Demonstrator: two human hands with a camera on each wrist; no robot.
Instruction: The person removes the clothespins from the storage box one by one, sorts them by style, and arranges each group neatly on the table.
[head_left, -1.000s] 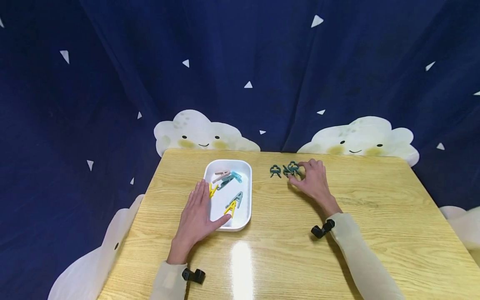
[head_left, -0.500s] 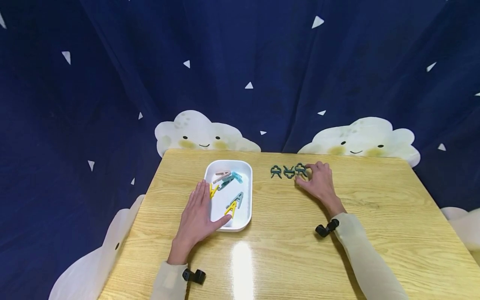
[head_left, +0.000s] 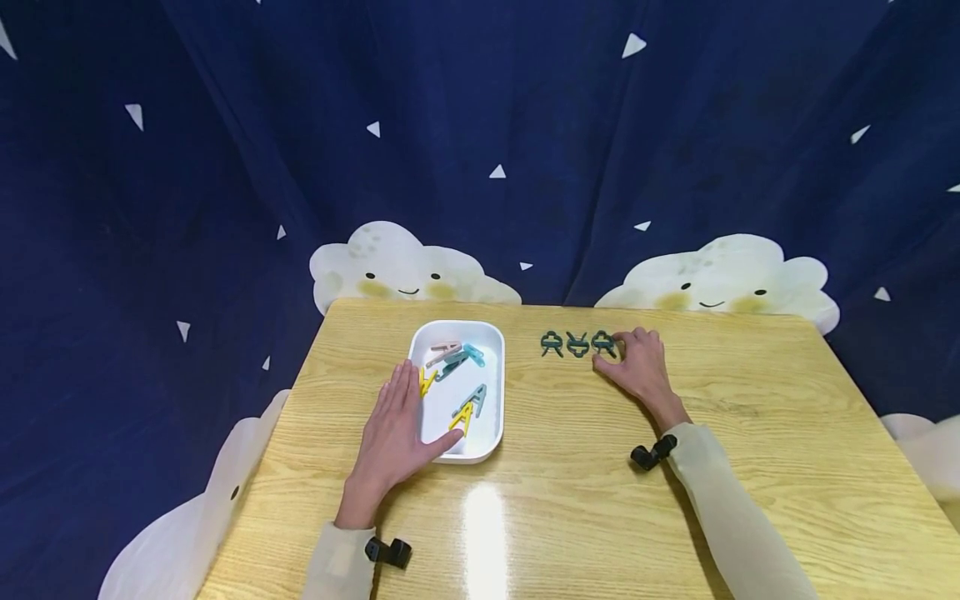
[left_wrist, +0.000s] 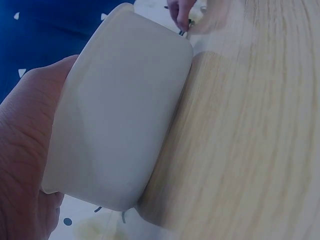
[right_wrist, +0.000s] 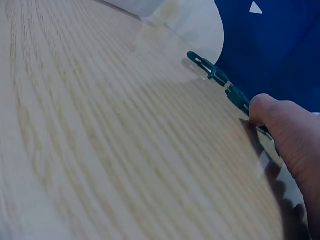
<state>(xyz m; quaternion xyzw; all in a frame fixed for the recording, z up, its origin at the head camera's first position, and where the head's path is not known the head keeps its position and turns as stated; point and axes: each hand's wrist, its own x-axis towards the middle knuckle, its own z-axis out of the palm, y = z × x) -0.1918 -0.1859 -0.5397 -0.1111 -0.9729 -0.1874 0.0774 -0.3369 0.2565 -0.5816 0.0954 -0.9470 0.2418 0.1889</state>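
Three dark green clips lie in a row at the table's back: the left clip, the middle clip, turned the other way round, and the right clip. My right hand pinches the right clip between thumb and forefinger; in the right wrist view the thumb covers part of the green row. My left hand rests over the near left corner of a white tray, fingers straight along its left rim, thumb stretched across the front. In the left wrist view the tray wall stands beside that hand.
Inside the tray lie several clothes pegs, among them a pink peg, a turquoise peg, a grey-blue peg and a yellow peg. A wooden table bears everything; a dark blue curtain hangs behind it.
My right hand has drawn the right clip off the middle one and a little to the right, so the three now lie side by side. The left hand and tray have stayed put.
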